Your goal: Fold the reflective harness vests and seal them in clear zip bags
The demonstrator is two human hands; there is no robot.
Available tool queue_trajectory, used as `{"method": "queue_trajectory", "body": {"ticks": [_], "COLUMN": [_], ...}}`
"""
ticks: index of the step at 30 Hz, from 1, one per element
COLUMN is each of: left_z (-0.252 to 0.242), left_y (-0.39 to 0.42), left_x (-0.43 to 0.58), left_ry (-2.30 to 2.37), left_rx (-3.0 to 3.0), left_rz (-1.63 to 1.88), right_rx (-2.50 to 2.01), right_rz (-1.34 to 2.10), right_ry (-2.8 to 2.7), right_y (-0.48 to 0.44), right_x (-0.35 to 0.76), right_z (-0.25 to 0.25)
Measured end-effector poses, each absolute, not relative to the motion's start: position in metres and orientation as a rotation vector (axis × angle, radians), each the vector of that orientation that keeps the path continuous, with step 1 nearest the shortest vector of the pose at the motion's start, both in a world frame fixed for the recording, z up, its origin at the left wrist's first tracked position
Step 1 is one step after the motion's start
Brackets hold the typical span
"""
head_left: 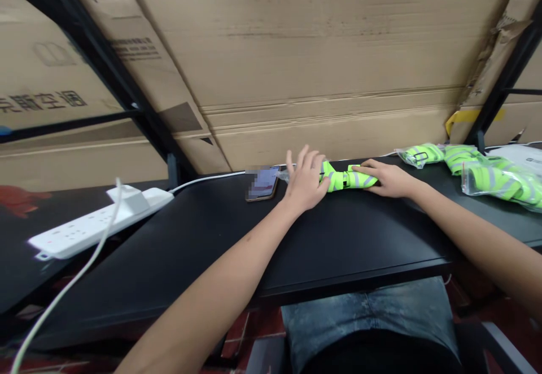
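power strip: white power strip (97,221) at far left of the black desk (339,238), white plug (127,194) in it, white cable (71,286) dropping past the front edge.
phone: phone (262,183) lying flat near the back of the desk, screen pixelated, just left of my left grip.
left grip: left grip (305,181) spread, fingers pointing up and away, against the left end of the roll, no pinch.
roll: neon green reflective roll (349,179) between both grips, lying on the desk near the back edge, grey stripes, small black clip (345,180) mid-roll.
right grip: right grip (387,179) flat and pressed down over the right end, fingers together, no pinch.
bags: clear plastic bags (502,179) of similar green reflective stuff, at right of the desk.
handling: I judge it light, soft, squashable; would slip open if loose. I'd take it mid-roll, around the clip.
hidden: can't tell if it's a vest, since the hands cover both ends; roll's underside not visible.
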State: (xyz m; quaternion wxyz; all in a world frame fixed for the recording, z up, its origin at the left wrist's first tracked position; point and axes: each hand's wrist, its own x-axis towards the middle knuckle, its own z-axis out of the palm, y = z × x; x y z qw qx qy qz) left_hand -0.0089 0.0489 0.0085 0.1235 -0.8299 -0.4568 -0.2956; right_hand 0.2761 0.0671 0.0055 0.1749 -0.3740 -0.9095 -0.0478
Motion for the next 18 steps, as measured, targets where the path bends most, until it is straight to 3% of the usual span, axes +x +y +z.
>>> {"method": "queue_trajectory", "body": {"ticks": [5,8,18], "left_z": [0.0,-0.006,0.001], "left_y": [0.046,0.054,0.055], "left_x": [0.003,-0.001,-0.011], "left_ry": [-1.145,-1.213,-1.271], "left_rx": [-2.78,-2.905,-2.925], "left_rz": [-0.592,-0.656,-0.936], "right_rx": [-1.003,-1.202,-0.978], "right_rz": [0.335,0.464,0.155], "right_ry": [-2.357,-2.192,-2.378], "right_y": [0.071,0.076,0.061], "right_x": [0.27,0.268,0.266], "right_z": [-0.005,-0.01,0.013]}}
